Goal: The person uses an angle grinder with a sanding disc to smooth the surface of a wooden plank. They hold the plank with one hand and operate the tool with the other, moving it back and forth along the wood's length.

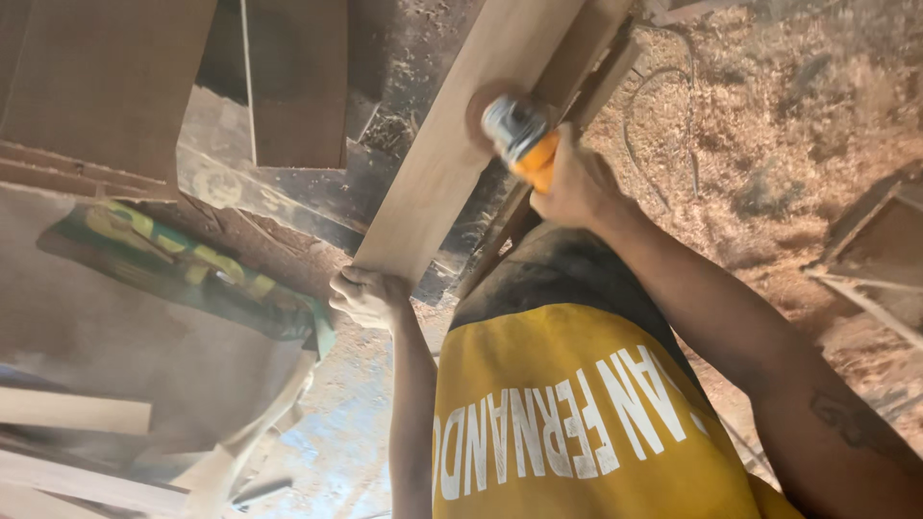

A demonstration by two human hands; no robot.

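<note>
A long pale wooden plank [452,144] runs from the near centre up to the top of the view. My left hand [365,295] grips its near end from below. My right hand [572,183] holds an orange and grey angle grinder [519,135], whose round sanding disc presses on the plank's right edge. Both forearms reach forward over my yellow and black shirt [567,404].
Brown boards [288,77] lean at the upper left. A sack with green and yellow print [183,259] lies at the left, with wooden strips [72,413] below it. Sawdust covers the ground [788,106] at the right, where a cable [663,115] trails and a wooden frame [875,259] sits.
</note>
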